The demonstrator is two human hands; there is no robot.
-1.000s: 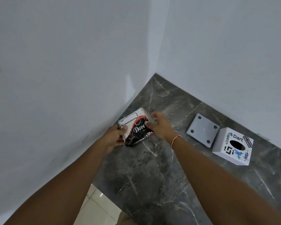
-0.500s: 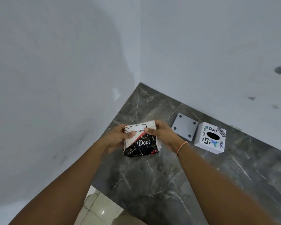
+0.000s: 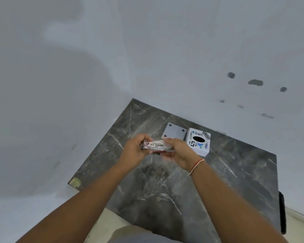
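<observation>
Both hands are holding the tissue pack (image 3: 156,146) edge-on, just left of the white box (image 3: 198,142) and apparently lifted off the counter (image 3: 165,190). Left hand (image 3: 133,151) is curling round one end, right hand (image 3: 179,153) is pinching the other. Grey plate (image 3: 174,131) is lying beside the box, so they're probably prepping a refill.

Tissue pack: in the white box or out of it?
Out. The left hand and right hand hold the tissue pack above the marble counter, apart from the white box.
</observation>
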